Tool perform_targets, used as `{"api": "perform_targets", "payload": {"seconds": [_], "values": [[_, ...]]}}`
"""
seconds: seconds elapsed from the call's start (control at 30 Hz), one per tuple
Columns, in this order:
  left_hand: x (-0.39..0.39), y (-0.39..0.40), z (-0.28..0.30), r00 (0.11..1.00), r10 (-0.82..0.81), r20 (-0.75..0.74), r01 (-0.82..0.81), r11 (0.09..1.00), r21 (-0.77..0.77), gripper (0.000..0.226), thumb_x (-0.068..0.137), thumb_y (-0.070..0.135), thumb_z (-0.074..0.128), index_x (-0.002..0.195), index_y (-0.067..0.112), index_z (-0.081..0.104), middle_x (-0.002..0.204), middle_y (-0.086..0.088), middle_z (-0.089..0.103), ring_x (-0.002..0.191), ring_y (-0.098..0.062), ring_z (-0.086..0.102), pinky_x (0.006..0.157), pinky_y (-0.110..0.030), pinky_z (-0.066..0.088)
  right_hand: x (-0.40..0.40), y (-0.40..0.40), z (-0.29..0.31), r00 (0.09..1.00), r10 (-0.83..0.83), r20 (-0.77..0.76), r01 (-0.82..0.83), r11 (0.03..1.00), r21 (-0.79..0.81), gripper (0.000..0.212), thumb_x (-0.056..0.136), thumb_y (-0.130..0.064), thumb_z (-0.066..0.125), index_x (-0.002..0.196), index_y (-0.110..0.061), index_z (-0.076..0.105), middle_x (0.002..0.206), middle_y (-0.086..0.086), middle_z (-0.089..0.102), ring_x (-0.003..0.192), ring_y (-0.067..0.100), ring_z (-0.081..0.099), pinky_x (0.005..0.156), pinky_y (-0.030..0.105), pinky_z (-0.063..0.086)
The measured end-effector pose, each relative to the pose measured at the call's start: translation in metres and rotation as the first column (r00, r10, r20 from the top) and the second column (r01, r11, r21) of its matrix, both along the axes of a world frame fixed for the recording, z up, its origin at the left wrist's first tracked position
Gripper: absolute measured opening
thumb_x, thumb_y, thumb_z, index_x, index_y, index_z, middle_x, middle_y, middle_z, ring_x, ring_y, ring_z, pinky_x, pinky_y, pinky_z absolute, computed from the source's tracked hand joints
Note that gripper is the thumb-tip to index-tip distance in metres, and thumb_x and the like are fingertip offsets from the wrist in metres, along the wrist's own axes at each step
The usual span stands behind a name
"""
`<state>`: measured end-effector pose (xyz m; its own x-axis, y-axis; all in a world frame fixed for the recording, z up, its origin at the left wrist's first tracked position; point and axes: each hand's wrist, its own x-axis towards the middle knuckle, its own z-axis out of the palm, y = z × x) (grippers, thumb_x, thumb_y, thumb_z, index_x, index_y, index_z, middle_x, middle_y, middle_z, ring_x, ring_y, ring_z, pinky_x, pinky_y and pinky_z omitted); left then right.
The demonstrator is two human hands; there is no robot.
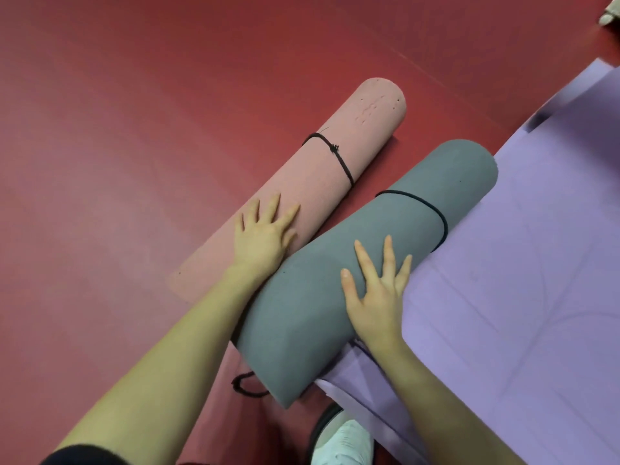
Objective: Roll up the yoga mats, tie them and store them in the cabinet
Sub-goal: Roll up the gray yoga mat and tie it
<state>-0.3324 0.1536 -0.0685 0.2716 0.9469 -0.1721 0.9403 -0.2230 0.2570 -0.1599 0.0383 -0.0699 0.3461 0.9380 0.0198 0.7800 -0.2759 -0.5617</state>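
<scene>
Two rolled mats lie side by side on the red floor. The pink rolled mat (322, 162) has a black cord (335, 152) knotted round its far part. My left hand (263, 234) rests flat on it, fingers spread. The grey rolled mat (335, 297) lies to its right, partly on the unrolled purple mat (523, 297). A black cord (432, 209) circles its far part, and another black cord loop (246, 387) shows at its near end. Flat on the grey roll rests my right hand (377, 286), fingers straight.
The red floor (134, 129) stretches open to the left and far side. My white shoe (345, 441) is at the bottom, just beyond the grey roll's near end. A pale object (609, 16) peeks in at the top right corner.
</scene>
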Motion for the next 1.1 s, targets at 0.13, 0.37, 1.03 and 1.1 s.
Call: {"api": "perform_targets", "payload": {"seconds": [0.13, 0.37, 1.03, 1.1], "values": [[-0.015, 0.016, -0.005, 0.997, -0.003, -0.075, 0.000, 0.999, -0.039, 0.066, 0.092, 0.062, 0.036, 0.149, 0.046, 0.007, 0.161, 0.004, 0.000, 0.147, -0.029, 0.000, 0.115, -0.055, 0.005, 0.003, 0.002, 0.000, 0.997, 0.009, 0.071, -0.012, 0.999, 0.033, 0.058, 0.086, -0.058, 0.038, 0.137, -0.034, 0.050, 0.156, 0.008, 0.025, 0.137, 0.053, 0.013, 0.109, 0.061, 0.026], [-0.023, 0.026, 0.004, 0.977, 0.199, -0.073, -0.191, 0.976, 0.107, 0.050, 0.100, 0.042, 0.038, 0.149, 0.036, 0.027, 0.157, -0.006, 0.020, 0.138, -0.035, 0.024, 0.112, -0.052, 0.017, 0.010, -0.001, -0.004, 0.992, 0.074, 0.104, -0.077, 0.997, 0.030, 0.059, 0.087, -0.058, 0.038, 0.141, -0.035, 0.044, 0.156, 0.006, 0.027, 0.136, 0.047, 0.019, 0.108, 0.056, 0.028], [-0.033, 0.031, 0.001, 0.963, 0.262, -0.056, -0.262, 0.965, -0.001, 0.067, 0.092, 0.066, 0.031, 0.150, 0.042, 0.010, 0.161, -0.002, -0.001, 0.146, -0.030, -0.005, 0.108, -0.067, 0.001, 0.001, 0.101, 0.003, 0.976, -0.013, -0.216, 0.000, 0.998, -0.064, 0.062, 0.093, -0.049, 0.051, 0.148, -0.042, 0.024, 0.161, 0.007, -0.009, 0.146, 0.032, -0.004, 0.115, 0.042, 0.012], [-0.036, 0.036, 0.001, 0.961, 0.251, -0.115, -0.249, 0.968, 0.027, 0.067, 0.092, 0.064, 0.033, 0.150, 0.042, 0.007, 0.161, -0.004, 0.000, 0.146, -0.032, -0.004, 0.109, -0.067, 0.005, -0.003, 0.097, 0.002, 0.993, 0.023, -0.119, -0.030, 0.998, -0.054, 0.060, 0.090, -0.055, 0.048, 0.146, -0.041, 0.031, 0.161, 0.008, 0.001, 0.145, 0.036, 0.004, 0.115, 0.050, 0.021]]}}
